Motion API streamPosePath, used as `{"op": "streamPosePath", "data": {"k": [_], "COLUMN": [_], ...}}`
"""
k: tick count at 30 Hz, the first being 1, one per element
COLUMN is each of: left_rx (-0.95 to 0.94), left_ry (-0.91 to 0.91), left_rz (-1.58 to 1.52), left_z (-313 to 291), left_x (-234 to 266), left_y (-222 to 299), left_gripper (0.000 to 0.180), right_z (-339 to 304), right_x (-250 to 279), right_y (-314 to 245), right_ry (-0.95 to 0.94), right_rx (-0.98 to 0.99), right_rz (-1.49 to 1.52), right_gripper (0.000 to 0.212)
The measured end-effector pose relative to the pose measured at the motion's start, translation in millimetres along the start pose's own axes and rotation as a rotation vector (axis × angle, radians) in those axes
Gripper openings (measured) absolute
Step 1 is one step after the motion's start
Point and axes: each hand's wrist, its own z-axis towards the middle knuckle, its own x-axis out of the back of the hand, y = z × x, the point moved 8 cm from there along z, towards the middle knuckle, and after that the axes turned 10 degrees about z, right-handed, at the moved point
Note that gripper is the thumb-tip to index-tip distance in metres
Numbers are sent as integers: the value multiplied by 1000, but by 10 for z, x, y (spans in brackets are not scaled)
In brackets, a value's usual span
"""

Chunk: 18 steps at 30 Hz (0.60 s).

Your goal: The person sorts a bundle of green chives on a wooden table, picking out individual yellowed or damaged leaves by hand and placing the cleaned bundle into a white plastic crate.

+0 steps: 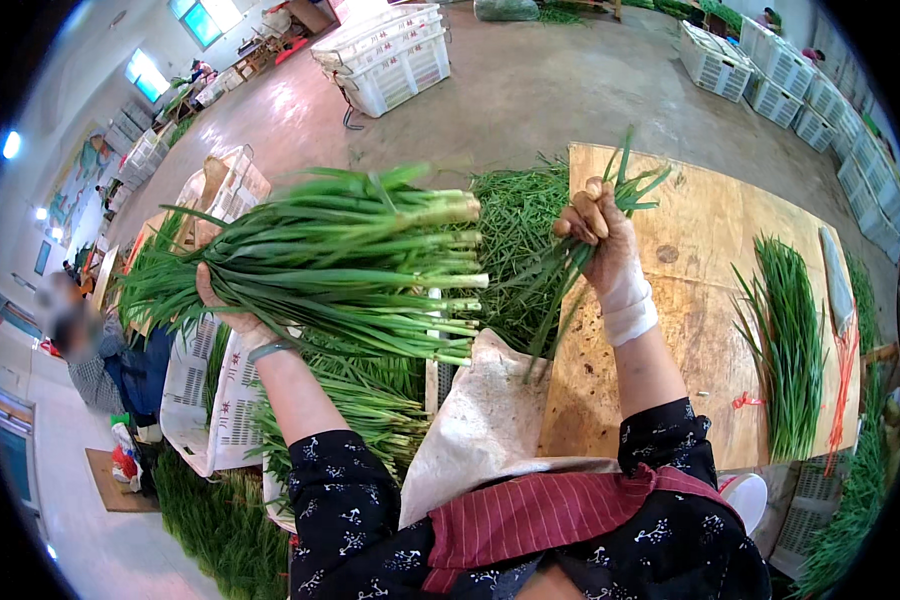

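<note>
A big bunch of garlic chives [360, 265] lies sideways in my left hand [225, 300], its pale cut stems pointing right and its leaf tips left. My left fingers wrap round the leafy part. My right hand [605, 235], with a white wrap at the wrist, is raised and closed on a few loose chive leaves [638, 188]. Some of these leaves hang below the fist. Under and between the hands is a heap of loose green leaves [515, 275]. More chives [370, 400] lie beneath my left forearm.
On the right, a wooden board [660, 330] bears another chive bundle [792, 350], red strings [843, 390] and a long grey-blue object [836, 280]. A pale cloth [480, 420] hangs before me. White crates [192, 400] stand left; more stacked crates [395, 75] are ahead. Another person [120, 360] is at far left.
</note>
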Motion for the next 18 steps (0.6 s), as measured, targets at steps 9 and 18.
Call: {"op": "streamPosePath", "data": {"k": [9,18], "left_rx": [33,32], "left_ry": [-12,58], "left_rz": [-43,17], "left_z": [-135,-214], "left_x": [-149,85], "left_y": [-41,-60], "left_gripper": [60,51], "right_z": [289,254], "right_x": [-184,190], "right_y": [878,944], "right_ry": [-258,179], "right_rx": [-347,-450], "right_rz": [-944,-813], "right_gripper": [50,25]}}
